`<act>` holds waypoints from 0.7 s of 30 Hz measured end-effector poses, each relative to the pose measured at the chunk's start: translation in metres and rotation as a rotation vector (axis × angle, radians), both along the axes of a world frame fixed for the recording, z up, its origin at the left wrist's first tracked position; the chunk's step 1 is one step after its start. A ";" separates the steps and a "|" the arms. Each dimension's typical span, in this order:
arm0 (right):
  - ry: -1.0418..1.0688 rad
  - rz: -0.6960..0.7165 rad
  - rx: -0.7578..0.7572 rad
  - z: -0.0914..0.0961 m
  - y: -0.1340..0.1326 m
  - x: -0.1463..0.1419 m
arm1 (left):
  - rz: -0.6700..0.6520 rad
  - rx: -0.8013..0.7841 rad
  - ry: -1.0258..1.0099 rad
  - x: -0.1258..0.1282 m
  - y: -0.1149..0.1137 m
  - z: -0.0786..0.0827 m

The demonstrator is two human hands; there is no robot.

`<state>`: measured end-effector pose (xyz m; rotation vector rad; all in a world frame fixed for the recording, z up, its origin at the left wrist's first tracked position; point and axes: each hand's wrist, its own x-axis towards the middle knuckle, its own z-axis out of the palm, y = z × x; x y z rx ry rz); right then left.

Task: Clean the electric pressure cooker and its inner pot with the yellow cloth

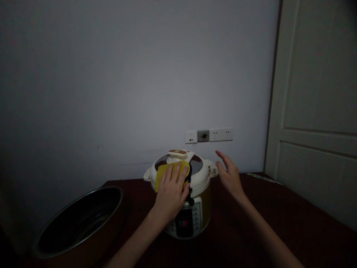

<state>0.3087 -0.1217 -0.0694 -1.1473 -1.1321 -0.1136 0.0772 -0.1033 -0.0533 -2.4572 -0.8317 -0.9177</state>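
A cream and gold electric pressure cooker (199,193) stands on a dark wooden table (251,227) against the wall. My left hand (171,191) lies flat on its lid, fingers stretched out, pressing a yellow cloth (161,173) against the lid. A dark strip hangs from the cloth down the cooker's front. My right hand (230,175) hovers open just right of the cooker, beside its right side handle (212,169), fingers apart and holding nothing.
A large dark metal basin (80,219) sits at the table's left. A row of wall sockets (209,135) is above the cooker. A pale door (318,111) stands at the right.
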 end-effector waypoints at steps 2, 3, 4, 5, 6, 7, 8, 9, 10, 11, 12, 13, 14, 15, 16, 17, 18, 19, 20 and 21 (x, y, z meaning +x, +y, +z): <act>-0.027 -0.091 -0.056 -0.017 0.011 0.019 | 0.011 -0.029 -0.058 -0.007 0.001 -0.004; -0.019 -0.102 -0.095 -0.025 0.018 0.025 | 0.015 -0.047 -0.102 -0.011 0.003 -0.007; -0.004 -0.097 -0.138 -0.034 0.024 0.029 | 0.017 -0.070 -0.156 -0.016 0.007 -0.011; 0.013 -0.086 -0.179 -0.042 0.030 0.032 | 0.016 -0.098 -0.218 -0.020 0.012 -0.016; 0.032 -0.071 -0.213 -0.048 0.035 0.032 | 0.010 -0.131 -0.287 -0.025 0.019 -0.021; 0.049 -0.052 -0.238 -0.053 0.040 0.032 | -0.002 -0.168 -0.360 -0.030 0.027 -0.025; 0.063 -0.031 -0.250 -0.056 0.043 0.031 | -0.020 -0.210 -0.433 -0.035 0.037 -0.029; 0.073 -0.008 -0.251 -0.058 0.045 0.029 | -0.042 -0.256 -0.503 -0.040 0.048 -0.032; 0.077 0.016 -0.244 -0.059 0.047 0.027 | -0.067 -0.306 -0.563 -0.044 0.059 -0.033; 0.073 0.042 -0.235 -0.059 0.047 0.025 | -0.090 -0.363 -0.604 -0.047 0.070 -0.032; 0.067 0.065 -0.226 -0.058 0.047 0.024 | -0.103 -0.427 -0.629 -0.050 0.082 -0.029; 0.062 0.081 -0.218 -0.057 0.047 0.023 | -0.110 -0.496 -0.635 -0.052 0.092 -0.025; 0.059 0.089 -0.211 -0.056 0.046 0.023 | -0.109 -0.570 -0.629 -0.052 0.102 -0.019; 0.058 0.092 -0.204 -0.056 0.046 0.022 | -0.108 -0.642 -0.615 -0.053 0.111 -0.012; 0.060 0.089 -0.198 -0.056 0.045 0.022 | -0.111 -0.708 -0.600 -0.052 0.120 -0.004; 0.064 0.081 -0.191 -0.056 0.045 0.021 | -0.114 -0.766 -0.586 -0.051 0.128 0.004; 0.064 0.076 -0.184 -0.056 0.045 0.021 | -0.114 -0.811 -0.577 -0.049 0.135 0.011; 0.062 0.072 -0.179 -0.057 0.045 0.021 | -0.114 -0.850 -0.570 -0.046 0.142 0.018; 0.059 0.067 -0.177 -0.057 0.045 0.020 | -0.114 -0.887 -0.561 -0.043 0.149 0.023; 0.059 0.059 -0.177 -0.057 0.045 0.019 | -0.116 -0.928 -0.543 -0.039 0.154 0.027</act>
